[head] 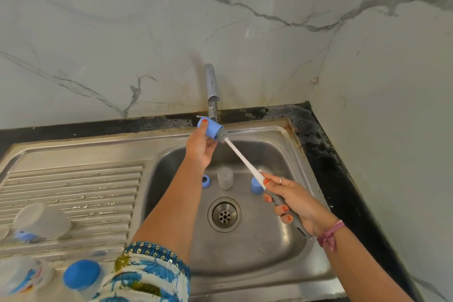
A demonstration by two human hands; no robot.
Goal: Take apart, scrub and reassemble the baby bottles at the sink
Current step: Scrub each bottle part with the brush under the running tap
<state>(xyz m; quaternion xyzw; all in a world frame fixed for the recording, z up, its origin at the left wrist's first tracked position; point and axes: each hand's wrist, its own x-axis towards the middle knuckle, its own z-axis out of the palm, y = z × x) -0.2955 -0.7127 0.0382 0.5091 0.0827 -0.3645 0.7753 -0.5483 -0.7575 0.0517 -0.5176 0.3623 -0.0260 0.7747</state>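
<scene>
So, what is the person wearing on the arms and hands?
The left arm has a short sleeve, white with a blue and olive floral print and a blue band with pale dots at its edge. The right wrist carries a pink thread band. The right hand has a silver ring on one finger and orange-red nail polish. The left hand shows no jewellery.

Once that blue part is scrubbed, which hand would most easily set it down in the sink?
Left, probably. The left hand already grips the blue bottle collar above the sink basin, while the right hand is wrapped round the bottle brush handle.
</scene>
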